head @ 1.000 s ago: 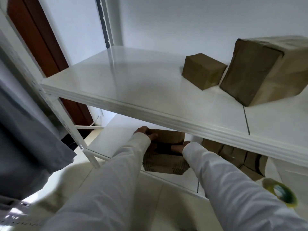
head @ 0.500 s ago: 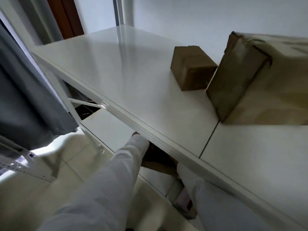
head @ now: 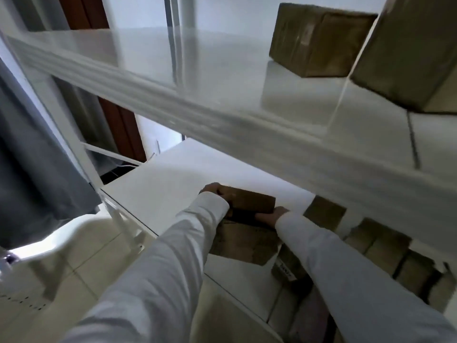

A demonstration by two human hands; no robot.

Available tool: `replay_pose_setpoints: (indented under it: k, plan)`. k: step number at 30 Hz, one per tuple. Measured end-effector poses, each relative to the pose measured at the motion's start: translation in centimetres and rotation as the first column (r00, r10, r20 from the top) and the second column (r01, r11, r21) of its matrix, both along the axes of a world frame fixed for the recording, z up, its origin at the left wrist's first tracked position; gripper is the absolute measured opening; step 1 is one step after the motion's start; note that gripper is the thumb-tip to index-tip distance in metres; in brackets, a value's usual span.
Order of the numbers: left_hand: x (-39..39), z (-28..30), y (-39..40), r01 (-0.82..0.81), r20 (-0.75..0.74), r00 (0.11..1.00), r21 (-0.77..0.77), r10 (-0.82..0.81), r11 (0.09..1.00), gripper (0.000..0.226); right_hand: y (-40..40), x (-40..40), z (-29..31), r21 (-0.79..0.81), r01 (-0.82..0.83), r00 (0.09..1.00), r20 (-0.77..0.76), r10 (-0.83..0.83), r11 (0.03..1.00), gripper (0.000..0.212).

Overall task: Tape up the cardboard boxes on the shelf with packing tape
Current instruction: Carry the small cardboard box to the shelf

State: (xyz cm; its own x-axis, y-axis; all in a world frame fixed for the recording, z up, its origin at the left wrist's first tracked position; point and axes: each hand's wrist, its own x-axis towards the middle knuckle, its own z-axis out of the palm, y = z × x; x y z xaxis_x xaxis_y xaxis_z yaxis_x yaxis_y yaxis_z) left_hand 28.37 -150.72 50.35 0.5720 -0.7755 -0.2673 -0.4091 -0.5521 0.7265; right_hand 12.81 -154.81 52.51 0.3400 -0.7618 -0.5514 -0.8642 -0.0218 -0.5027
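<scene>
— White metal shelf [head: 222, 125]: anything on the top board?
— Two closed cartons, big [head: 410, 53] and smaller [head: 319, 38], toward the shelf's right end.
— Beneath that board?
— Open cardboard box [head: 244, 238] on the lower board, flaps up. More boxes [head: 380, 243] just beside, rightward.
— Hands?
— Left hand [head: 212, 190] curled over the far flap's left corner; right hand [head: 270, 216] gripping the box's right rim.

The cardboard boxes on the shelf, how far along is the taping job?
Done: nothing clearly; no tape shows on any box. In hand: both hands, left and right, grip the open box on the lower shelf, flaps unsealed. Left: that box, its neighbours, possibly the two upper boxes.
</scene>
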Motion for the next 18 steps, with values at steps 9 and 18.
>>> replay_pose_setpoints:
  k: [9,18]
  plan:
    - [3.6,-4.9,-1.3,0.211,0.130,0.970,-0.019,-0.207,0.977,0.060,-2.3,2.4,-4.9,-0.048,0.017,0.995,0.099,-0.012,0.999,0.070]
    - [1.9,-0.4,3.0,-0.008,-0.246,0.951,-0.622,-0.186,0.783,0.059,3.6,-2.0,0.2,-0.096,0.078,0.913,0.406,-0.033,0.992,0.030]
